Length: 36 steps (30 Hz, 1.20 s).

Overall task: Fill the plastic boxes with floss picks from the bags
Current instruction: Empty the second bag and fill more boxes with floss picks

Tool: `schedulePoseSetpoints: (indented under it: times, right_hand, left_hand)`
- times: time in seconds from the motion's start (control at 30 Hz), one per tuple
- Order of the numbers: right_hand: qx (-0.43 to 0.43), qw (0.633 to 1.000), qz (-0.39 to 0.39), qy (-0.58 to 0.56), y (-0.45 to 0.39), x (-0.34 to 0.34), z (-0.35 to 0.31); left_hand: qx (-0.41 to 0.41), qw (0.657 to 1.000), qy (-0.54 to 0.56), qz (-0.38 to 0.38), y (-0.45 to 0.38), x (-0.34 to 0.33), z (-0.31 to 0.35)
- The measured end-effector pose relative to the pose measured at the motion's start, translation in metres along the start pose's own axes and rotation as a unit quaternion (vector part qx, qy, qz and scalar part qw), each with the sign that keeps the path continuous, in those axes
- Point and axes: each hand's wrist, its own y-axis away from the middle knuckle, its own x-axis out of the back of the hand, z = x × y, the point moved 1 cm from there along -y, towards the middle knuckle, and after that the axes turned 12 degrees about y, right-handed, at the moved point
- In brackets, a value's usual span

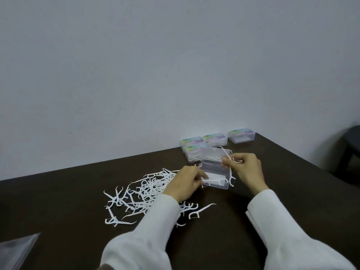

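Observation:
A clear plastic box stands open on the dark table, its lid tipped up at the back. My left hand pinches white floss picks at the box's front left corner, their heads lying inside it. Over the box's right end, my right hand pinches several floss picks that hang down and fan out. A loose pile of white floss picks spreads across the table left of the box, partly under my left sleeve.
Closed boxes with coloured labels stand behind the open box near the wall, another to the right. A clear plastic bag lies at the lower left edge. The table's right edge slants past a dark stool.

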Motion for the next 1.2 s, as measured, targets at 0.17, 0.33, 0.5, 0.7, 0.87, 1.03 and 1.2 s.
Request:
schedulePoseSetpoints:
  times: [0.17, 0.33, 0.5, 0.7, 0.87, 1.03, 1.2]
  right_hand:
    - [-0.118, 0.989, 0.019, -0.091, -0.014, -0.002, 0.014]
    - [-0.127, 0.984, -0.034, -0.117, -0.020, 0.002, 0.016]
    - [-0.024, 0.996, -0.083, -0.037, -0.014, 0.008, -0.002]
    - [0.066, 0.980, -0.127, 0.137, -0.005, -0.011, -0.010]
    - [0.085, 0.974, -0.130, 0.166, -0.006, -0.015, -0.009]
    - [0.100, 0.969, -0.158, 0.159, -0.004, -0.011, -0.010]
    - [0.122, 0.961, -0.201, 0.146, -0.004, -0.012, -0.008]
  left_hand:
    - [0.028, 0.998, 0.027, -0.052, -0.001, 0.006, 0.000]
    - [0.055, 0.993, 0.071, -0.076, -0.003, 0.007, 0.000]
    - [0.052, 0.989, 0.107, -0.083, -0.003, 0.015, -0.002]
    - [0.045, 0.988, 0.139, -0.055, -0.004, 0.034, -0.005]
    - [0.044, 0.984, 0.172, 0.021, -0.004, 0.035, -0.006]
    - [0.037, 0.980, 0.176, 0.085, -0.008, 0.028, -0.008]
    - [0.029, 0.975, 0.181, 0.124, -0.009, 0.024, -0.009]
